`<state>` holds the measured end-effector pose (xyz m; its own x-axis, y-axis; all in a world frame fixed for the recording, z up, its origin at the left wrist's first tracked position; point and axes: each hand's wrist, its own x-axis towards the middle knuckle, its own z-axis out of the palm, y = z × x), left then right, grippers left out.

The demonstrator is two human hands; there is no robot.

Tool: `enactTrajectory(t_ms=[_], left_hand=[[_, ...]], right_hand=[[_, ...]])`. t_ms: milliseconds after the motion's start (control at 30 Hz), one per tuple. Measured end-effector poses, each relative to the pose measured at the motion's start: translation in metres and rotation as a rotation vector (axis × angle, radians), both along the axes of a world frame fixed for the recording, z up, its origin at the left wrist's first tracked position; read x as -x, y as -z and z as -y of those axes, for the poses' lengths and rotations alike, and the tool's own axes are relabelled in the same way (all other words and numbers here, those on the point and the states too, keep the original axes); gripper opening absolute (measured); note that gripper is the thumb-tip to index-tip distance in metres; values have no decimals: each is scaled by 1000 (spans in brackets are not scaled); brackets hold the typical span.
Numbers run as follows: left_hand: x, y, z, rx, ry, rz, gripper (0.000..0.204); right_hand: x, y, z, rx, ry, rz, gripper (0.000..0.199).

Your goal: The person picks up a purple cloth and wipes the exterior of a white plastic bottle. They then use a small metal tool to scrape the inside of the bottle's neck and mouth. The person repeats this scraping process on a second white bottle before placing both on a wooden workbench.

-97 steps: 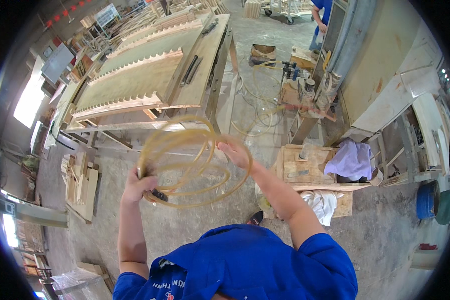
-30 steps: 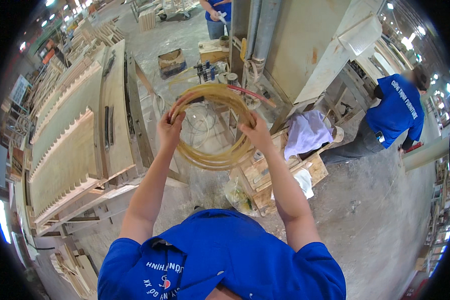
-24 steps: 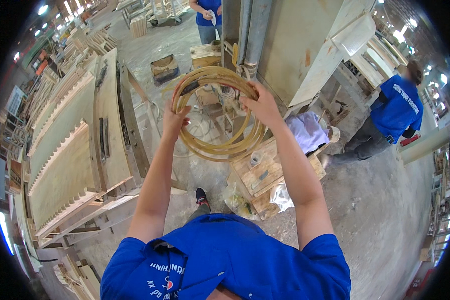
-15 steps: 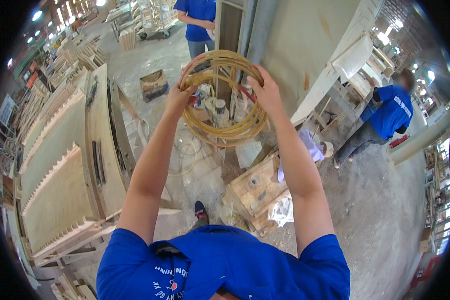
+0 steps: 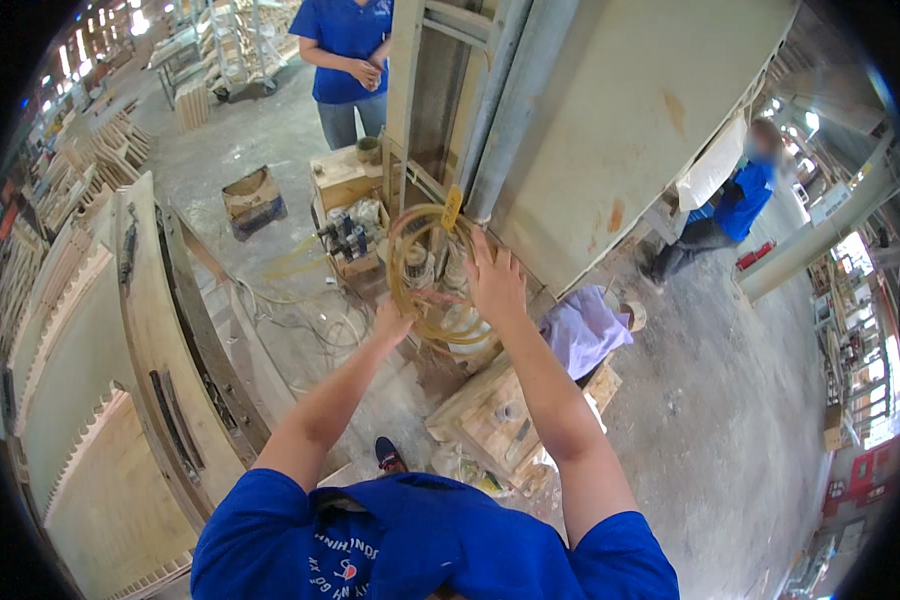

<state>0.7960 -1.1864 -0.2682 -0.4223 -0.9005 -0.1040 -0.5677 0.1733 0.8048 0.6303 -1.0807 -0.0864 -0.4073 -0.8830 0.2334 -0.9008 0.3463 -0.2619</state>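
- Between the two raised hands: coil of yellowish hose (image 5: 425,275), several loops, standing roughly upright, held out in front of the person at arm's length.
- Left hand (image 5: 392,322): at the lower edge of the coil, fingers closed around the loops.
- Right hand (image 5: 495,280): on the right side of the coil, palm laid flat against the loops, fingers spread upward.
- Just beyond the coil: grey metal post (image 5: 500,100) with a small yellow tag (image 5: 452,207) near the coil's top.
- Below the hands: wooden pallet crate (image 5: 500,415); pale lilac cloth (image 5: 582,335) to the right of it.
- Left of the left hand: large curved wooden panel (image 5: 155,330) on edge.
- Far beyond the hands: person in blue shirt (image 5: 350,50), standing; second person in blue (image 5: 730,205) to the right, crouched.
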Motion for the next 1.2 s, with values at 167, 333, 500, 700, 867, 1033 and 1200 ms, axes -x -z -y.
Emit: enactTrajectory(t_ms=[167, 333, 500, 700, 867, 1033, 1200], left_hand=[[-30, 24, -62, -568, -272, -400, 79], [-57, -7, -72, -716, -327, -519, 78], [-64, -31, -101, -597, -457, -624, 74], [-61, -28, -187, -439, -480, -549, 71], [-100, 20, -271, -148, -334, -144, 53], [-167, 53, -375, -173, 306, 420, 49], [-228, 51, -461, -666, 277, 601, 49]], right_hand=[[1, 16, -36, 194, -63, 64, 73], [21, 4, -51, 344, -82, 89, 81], [32, -7, -83, 404, -128, 156, 75], [61, 19, -157, 534, -232, 304, 66], [79, 57, -233, 461, -83, 599, 54], [86, 131, -348, 376, 120, 683, 39], [36, 239, -497, -131, 210, 593, 52]])
